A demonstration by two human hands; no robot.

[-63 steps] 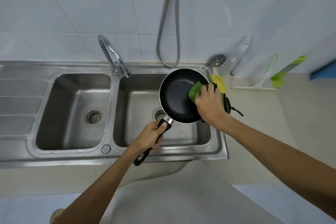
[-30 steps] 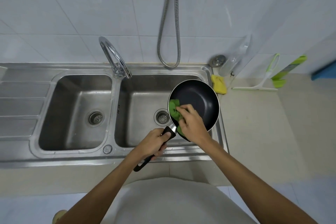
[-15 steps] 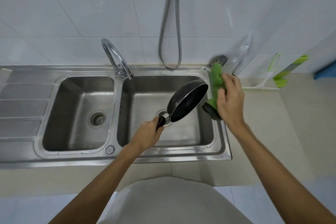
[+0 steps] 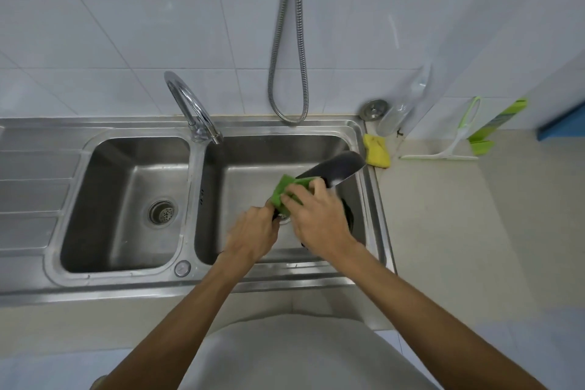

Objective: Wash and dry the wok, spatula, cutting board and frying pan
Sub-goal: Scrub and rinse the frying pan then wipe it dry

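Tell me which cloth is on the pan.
The green cloth, held by the right hand; the yellow cloth lies untouched beside the sink.

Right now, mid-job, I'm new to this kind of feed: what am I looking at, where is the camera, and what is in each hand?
There is no machine here: a person works with two bare hands. The one picture comes from a wide-angle camera worn on the person's head, looking forward and down, so both arms reach in from the bottom edge. In front of them is a steel double sink with a tap between the basins. Over the right basin, the left hand grips the handle of a black frying pan, which is tilted on edge; the handle is mostly hidden in the fist. The right hand holds a green cloth against the pan. On the counter to the right lie a yellow sponge and a squeegee.
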